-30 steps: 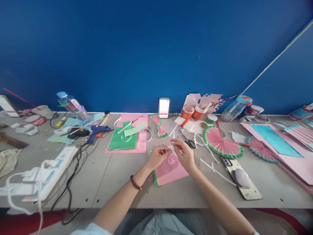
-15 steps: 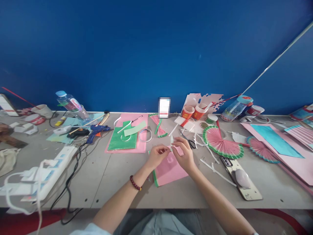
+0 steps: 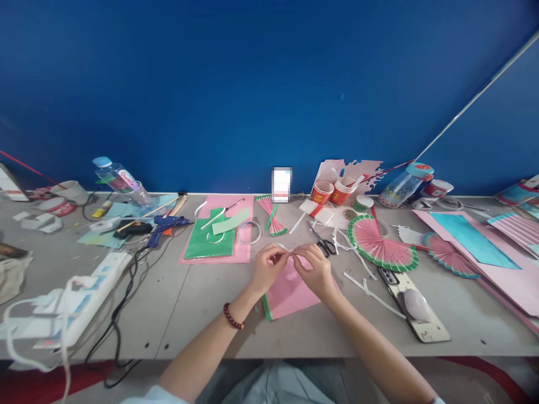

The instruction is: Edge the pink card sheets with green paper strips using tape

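Observation:
My left hand [image 3: 269, 266] and my right hand [image 3: 312, 268] meet fingertip to fingertip, both pinched closed. Between them is a thin white strip [image 3: 281, 246], mostly hidden behind the fingers. Under the hands a pink sheet [image 3: 292, 294] with a green edge band lies flat on the table. Scissors [image 3: 325, 245] with dark handles rest just beyond my right hand. Past the fingers stands a pleated pink and green paper piece [image 3: 273, 216], gathered at its middle. A roll of clear tape [image 3: 250, 233] lies beyond my left hand.
Left are green sheets [image 3: 197, 241], a blue glue gun [image 3: 162, 227], a power strip [image 3: 99, 297] and a bottle [image 3: 126, 182]. Right are a watermelon-coloured paper fan [image 3: 381, 247], loose white strips [image 3: 370, 292], a phone [image 3: 429, 328] with a mouse [image 3: 416, 304] on it, and paper cups [image 3: 323, 192].
My right hand has turned slightly and its fingers have come closer to the left ones. The white strip that stood up between the hands now shows less, behind the left fingers.

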Motion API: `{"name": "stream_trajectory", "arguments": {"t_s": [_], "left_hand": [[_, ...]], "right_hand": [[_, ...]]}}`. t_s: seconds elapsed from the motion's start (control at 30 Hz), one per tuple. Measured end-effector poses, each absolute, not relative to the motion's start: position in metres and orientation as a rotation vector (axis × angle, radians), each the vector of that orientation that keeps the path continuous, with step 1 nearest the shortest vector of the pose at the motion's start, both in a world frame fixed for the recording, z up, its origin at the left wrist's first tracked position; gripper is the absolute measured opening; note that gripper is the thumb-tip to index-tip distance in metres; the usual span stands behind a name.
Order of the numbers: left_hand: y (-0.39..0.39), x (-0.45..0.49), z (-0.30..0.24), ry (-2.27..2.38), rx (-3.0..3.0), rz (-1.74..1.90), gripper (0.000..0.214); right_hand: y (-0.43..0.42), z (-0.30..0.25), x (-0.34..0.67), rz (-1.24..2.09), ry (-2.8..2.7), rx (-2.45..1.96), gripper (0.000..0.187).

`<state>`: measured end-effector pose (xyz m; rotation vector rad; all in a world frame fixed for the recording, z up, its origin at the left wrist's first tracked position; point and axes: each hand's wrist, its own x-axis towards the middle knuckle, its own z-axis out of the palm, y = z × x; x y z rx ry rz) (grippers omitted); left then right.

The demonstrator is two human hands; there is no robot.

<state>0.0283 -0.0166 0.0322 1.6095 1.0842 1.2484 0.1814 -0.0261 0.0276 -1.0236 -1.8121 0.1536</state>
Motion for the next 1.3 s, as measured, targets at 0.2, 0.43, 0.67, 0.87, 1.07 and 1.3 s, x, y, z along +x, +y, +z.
{"name": "stream_trajectory", "arguments": {"t_s": [0.2,0.43,0.67,0.87,1.07,1.3], "left_hand": [[-0.0193,0.027,0.0313,1.132,1.803,1.244,0.016],[-0.0219,0.0278,0.0302,1.204,1.9,1.177,0.016],[-0.0227,0.0294,0.0307,1.173,1.934,1.232,0.012],[-0.0211,0.0287,0.0335,1.124,1.947,1.261,0.01],[-0.0208,0.0289,0.035,1.078,1.865,1.278,0.012],[-0.0192,0.0265,0.0368,1.053,1.678,1.254,0.014]], "right_hand": [[-0.0246,0.0245,0.1831,0.149,-1.864,-1.043,0.016],[-0.0243,0.0227,0.1828,0.161,-1.863,-1.061,0.017],[-0.027,0.0291,0.1802,0.284,-1.751,-1.112,0.014],[-0.0269,0.0318,0.1799,0.446,-1.662,-1.162,0.011],[-0.0246,0.0303,0.1821,0.56,-1.611,-1.152,0.011],[-0.0231,0.0277,0.1848,0.717,-1.614,-1.109,0.014]]}}
